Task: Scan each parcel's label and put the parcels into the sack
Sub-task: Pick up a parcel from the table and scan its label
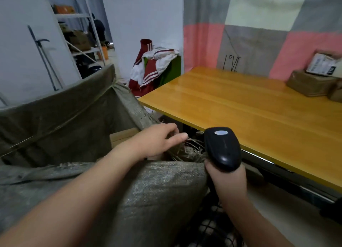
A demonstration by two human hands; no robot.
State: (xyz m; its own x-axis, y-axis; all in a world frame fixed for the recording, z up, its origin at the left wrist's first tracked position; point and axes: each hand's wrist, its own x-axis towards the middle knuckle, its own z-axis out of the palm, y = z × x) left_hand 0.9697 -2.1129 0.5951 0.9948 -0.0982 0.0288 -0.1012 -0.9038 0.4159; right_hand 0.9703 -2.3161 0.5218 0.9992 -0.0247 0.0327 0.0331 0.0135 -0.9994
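Head view: a woven grey-green sack (157, 187) stands open at the left, beside a yellow wooden table (240, 106). A patchwork wall cloth (255, 43) behind the table reads "LOVE". Brown parcels (309, 85) sit at the table's far right; the top parcel (323, 64) carries a white label, its print unreadable. One cardboard parcel (122, 137) lies inside the sack. The left hand (157, 141) hangs over the sack mouth, fingers relaxed, holding nothing. The right hand (227, 180) grips a black handheld scanner (222, 148) with no legible marking.
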